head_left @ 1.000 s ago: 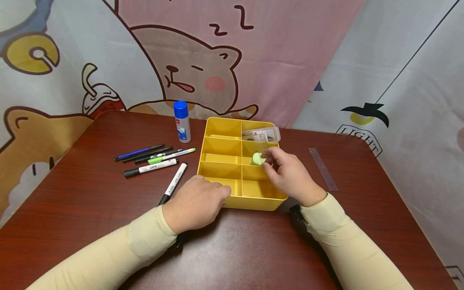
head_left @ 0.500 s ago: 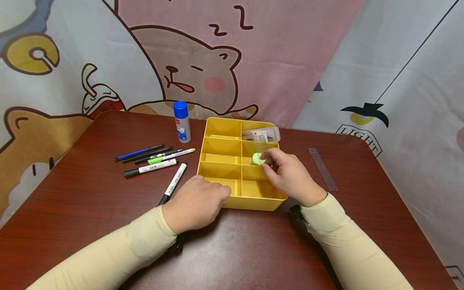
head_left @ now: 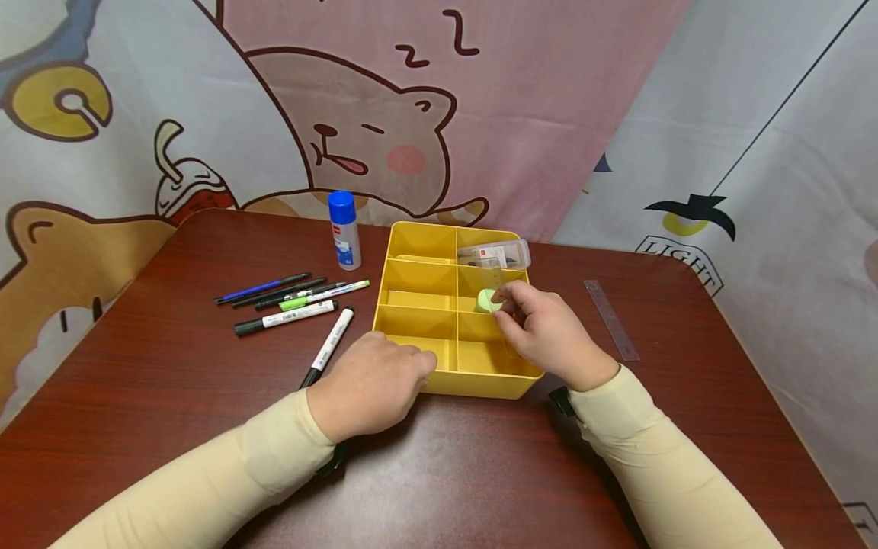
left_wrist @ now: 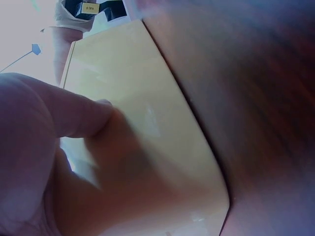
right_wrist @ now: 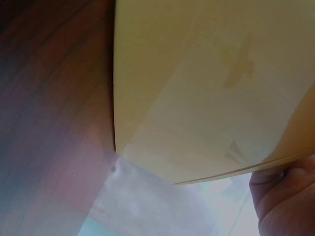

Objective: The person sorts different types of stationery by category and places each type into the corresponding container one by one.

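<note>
My left hand [head_left: 373, 381] grips the near left corner of a yellow divided organizer box [head_left: 473, 383]. In the left wrist view its thumb [left_wrist: 83, 117] presses the outer wall, and the other fingers go over the rim. Over the box's right side, my right hand [head_left: 549, 328] pinches a clear plastic ruler-like strip [head_left: 495, 276], whose lower part is hidden by the fingers. Beside those fingertips, a pale green rounded block [head_left: 485, 300] lies in the middle right compartment. A clear plastic case [head_left: 504, 254] with a label leans in the far right compartment.
A glue stick [head_left: 345, 236] with a blue cap stands left of the box. Several pens [head_left: 274, 288] and a white marker [head_left: 288, 318] lie farther left. Another marker [head_left: 332, 339] lies near my left hand. A clear ruler [head_left: 610, 320] lies on the table at right.
The clear strip in my right hand has dipped slightly in the box. Otherwise both hands and the box hold their places.
</note>
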{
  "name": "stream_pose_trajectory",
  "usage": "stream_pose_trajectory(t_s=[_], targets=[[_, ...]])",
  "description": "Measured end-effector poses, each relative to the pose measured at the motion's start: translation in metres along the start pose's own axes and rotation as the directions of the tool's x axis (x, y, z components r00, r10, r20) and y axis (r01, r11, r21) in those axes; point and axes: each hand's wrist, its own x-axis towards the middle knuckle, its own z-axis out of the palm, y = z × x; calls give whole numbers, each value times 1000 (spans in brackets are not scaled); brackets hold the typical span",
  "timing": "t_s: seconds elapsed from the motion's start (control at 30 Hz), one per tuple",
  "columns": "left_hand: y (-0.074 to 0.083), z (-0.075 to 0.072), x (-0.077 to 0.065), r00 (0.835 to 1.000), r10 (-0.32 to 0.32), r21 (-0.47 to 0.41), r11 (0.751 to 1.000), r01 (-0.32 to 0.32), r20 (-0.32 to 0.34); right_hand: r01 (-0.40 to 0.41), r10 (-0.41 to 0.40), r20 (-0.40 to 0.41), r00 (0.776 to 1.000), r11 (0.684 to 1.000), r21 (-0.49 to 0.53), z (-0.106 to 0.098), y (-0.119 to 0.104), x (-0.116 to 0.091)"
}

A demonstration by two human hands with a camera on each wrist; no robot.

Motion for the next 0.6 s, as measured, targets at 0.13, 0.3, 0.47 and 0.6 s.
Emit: stream_pose_trajectory(t_s=[0.13,0.3,0.47,0.6], targets=[[0,0,0,1000,3,-1,1000,-3,-3,-2,2,4,1000,1000,2,0,0,0],[0,1,0,1000,7,-3,1000,-7,-11,-5,5,10,1000,1000,5,0,0,0],[-1,1,0,1000,4,-6,1000,-4,-8,-4,4,13,1000,1000,4,2,1,0],[-1,1,0,1000,7,-7,1000,-7,-13,-1,1,14,1000,1000,4,1,0,0]])
